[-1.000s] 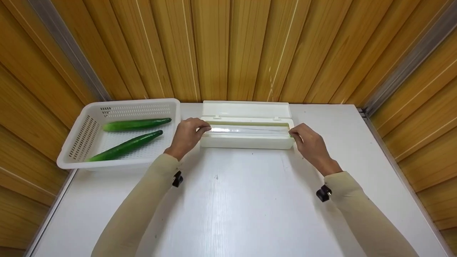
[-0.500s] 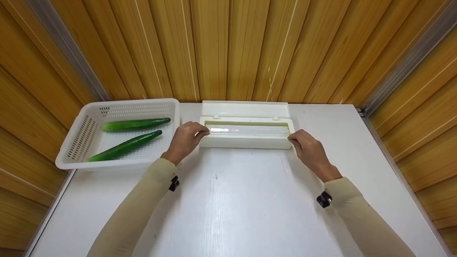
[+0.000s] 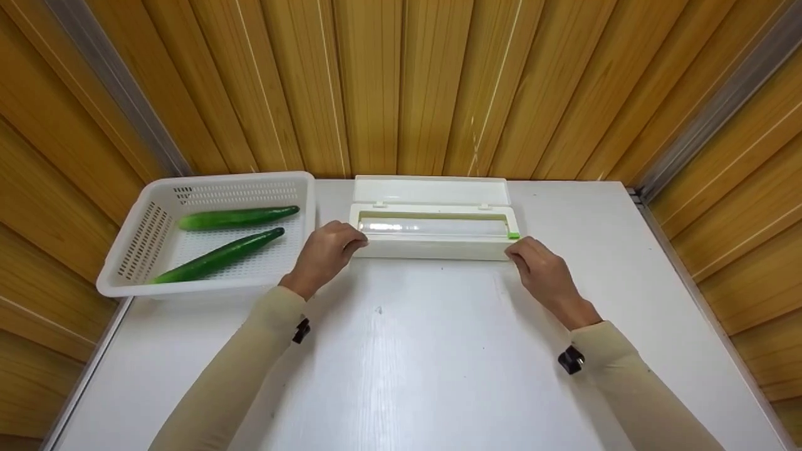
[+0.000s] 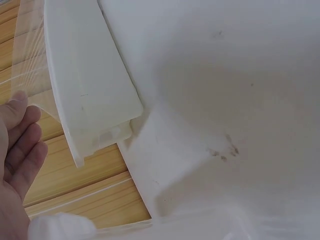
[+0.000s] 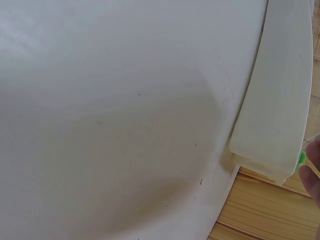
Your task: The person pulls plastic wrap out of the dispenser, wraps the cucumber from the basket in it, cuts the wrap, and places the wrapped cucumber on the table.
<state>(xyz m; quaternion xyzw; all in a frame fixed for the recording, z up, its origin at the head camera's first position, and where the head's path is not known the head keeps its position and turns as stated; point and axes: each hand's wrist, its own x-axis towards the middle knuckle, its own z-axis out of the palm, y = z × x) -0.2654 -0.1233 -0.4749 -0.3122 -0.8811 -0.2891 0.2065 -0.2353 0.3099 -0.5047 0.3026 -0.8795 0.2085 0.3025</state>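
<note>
A long white box (image 3: 432, 250) with its lid (image 3: 431, 190) tipped back holds a roll of clear film (image 3: 438, 227). At the box's left front corner, the left hand (image 3: 326, 257) pinches the film's edge between thumb and fingers. In the left wrist view the clear film (image 4: 35, 65) stretches from the fingertips of this hand (image 4: 20, 150) above the box (image 4: 90, 75). The right hand (image 3: 548, 275) pinches the film's other end at the right front corner, beside a green piece (image 3: 513, 236). Only fingertips of this hand (image 5: 312, 170) show in the right wrist view, by the box (image 5: 275, 95).
A white perforated basket (image 3: 207, 289) stands at the table's left back, holding two cucumbers (image 3: 241, 218). The white table (image 3: 407, 351) reaches a wood-panelled wall (image 3: 432, 88) behind the box. Black wrist cameras are strapped at both sleeves.
Both hands have come down and slightly toward the person, from over the roll to the box's front edge. The green piece at the box's right end now shows uncovered.
</note>
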